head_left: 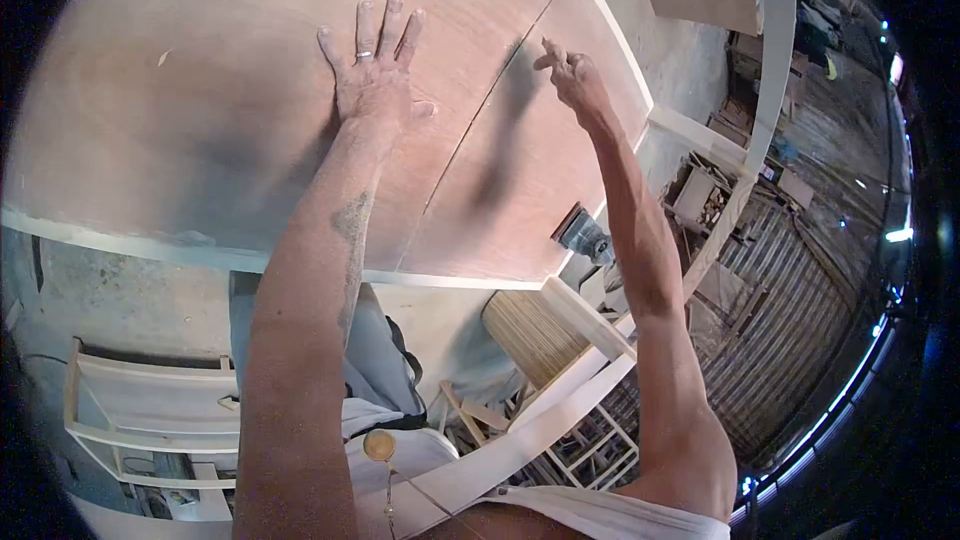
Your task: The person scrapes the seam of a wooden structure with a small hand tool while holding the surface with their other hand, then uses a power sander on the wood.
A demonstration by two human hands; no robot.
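Observation:
My left hand [375, 80] lies flat with fingers spread on a large reddish plywood panel [240, 60], a ring on one finger. Off to its right, my right hand [572, 78] is held above the panel, casting a blurred shadow. Its fingers are curled together, and whatever they may hold is too small to make out. Between the hands runs a thin dark line [487, 105] along the panel, close to the right fingers. Near the panel's lower right corner rests a grey-blue tool [588, 236] with a dark flat base, which looks like a sander.
A pale wooden frame edge [430, 280] borders the panel. Long curved-looking white boards [770, 90] extend at the right. Below are a slatted wooden piece [530, 335], a white frame [150, 430] and wood scraps. Corrugated sheeting [770, 320] lies on the right.

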